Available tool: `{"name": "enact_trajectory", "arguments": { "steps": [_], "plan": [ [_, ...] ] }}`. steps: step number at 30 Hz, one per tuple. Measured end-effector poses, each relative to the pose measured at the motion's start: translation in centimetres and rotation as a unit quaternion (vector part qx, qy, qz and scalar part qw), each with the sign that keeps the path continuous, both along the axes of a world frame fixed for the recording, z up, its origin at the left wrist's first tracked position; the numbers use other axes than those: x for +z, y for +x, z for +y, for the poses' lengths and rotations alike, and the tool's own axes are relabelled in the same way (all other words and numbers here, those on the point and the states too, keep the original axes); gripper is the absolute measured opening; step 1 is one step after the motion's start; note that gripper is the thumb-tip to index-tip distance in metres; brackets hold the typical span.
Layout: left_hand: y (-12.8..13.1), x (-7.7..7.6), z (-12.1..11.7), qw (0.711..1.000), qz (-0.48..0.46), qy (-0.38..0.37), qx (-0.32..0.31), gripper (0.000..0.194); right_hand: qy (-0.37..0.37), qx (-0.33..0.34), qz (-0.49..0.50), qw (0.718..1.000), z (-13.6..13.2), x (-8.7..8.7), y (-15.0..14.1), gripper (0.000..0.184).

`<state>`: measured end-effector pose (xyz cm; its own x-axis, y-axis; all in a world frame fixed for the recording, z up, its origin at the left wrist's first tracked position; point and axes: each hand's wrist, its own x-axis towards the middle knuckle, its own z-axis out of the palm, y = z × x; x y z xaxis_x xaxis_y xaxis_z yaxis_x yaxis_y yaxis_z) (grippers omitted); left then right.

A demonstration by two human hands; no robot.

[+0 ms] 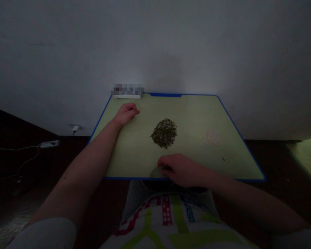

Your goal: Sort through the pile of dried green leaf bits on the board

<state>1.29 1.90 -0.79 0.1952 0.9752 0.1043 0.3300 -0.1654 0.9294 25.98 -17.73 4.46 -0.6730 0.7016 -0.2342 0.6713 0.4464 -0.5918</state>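
A pile of small dark green and brown grains [164,134], perhaps beans or seeds, lies spread on the middle of a pale yellow-green table [191,107] with a blue edge. My left hand [128,114] rests on the tabletop to the left of the pile, curled closed; what it holds, if anything, is hidden. At the near edge, my right hand [178,168] pinches the rim of a see-through rounded dish [156,172], partly covered by my fingers. A thin scatter of pale grains [213,137] lies on the right side.
A white box [127,95], its upper part blurred out, stands at the back left corner against the wall [166,41]. A small dark sliver [223,158] lies near the right front. At left are a plug [75,128] and a white power strip [50,144] with cords.
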Motion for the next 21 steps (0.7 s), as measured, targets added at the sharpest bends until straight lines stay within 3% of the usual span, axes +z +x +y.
{"name": "enact_trajectory", "arguments": {
  "steps": [6, 10, 14, 18, 21],
  "plan": [
    [0.1, 0.2, -0.2, 1.0, 0.006, 0.0, -0.003, 0.028, 0.04, -0.029, 0.025, 0.998, -2.3, -0.4, 2.3, 0.019],
    [0.0, 0.1, -0.1, 1.0, 0.0, -0.003, -0.009, 0.028, 0.075, -0.123, 0.076, 0.987, -2.8, -0.4, 5.2, 0.024],
    [0.0, 0.0, -0.1, 1.0, -0.002, -0.003, -0.004, 0.029, 0.166, -0.201, 0.098, 0.96, -2.7, -1.0, 7.5, 0.021],
    [0.0, 0.2, -0.2, 1.0, 0.016, -0.004, -0.001, 0.028, 0.308, -0.151, 0.094, 0.935, -2.9, -2.7, 7.4, 0.021],
    [-0.1, 0.1, -0.3, 1.0, 0.017, -0.011, 0.007, 0.028, 0.354, -0.087, 0.051, 0.93, -3.2, -4.0, 5.9, 0.025]
  ]
}}
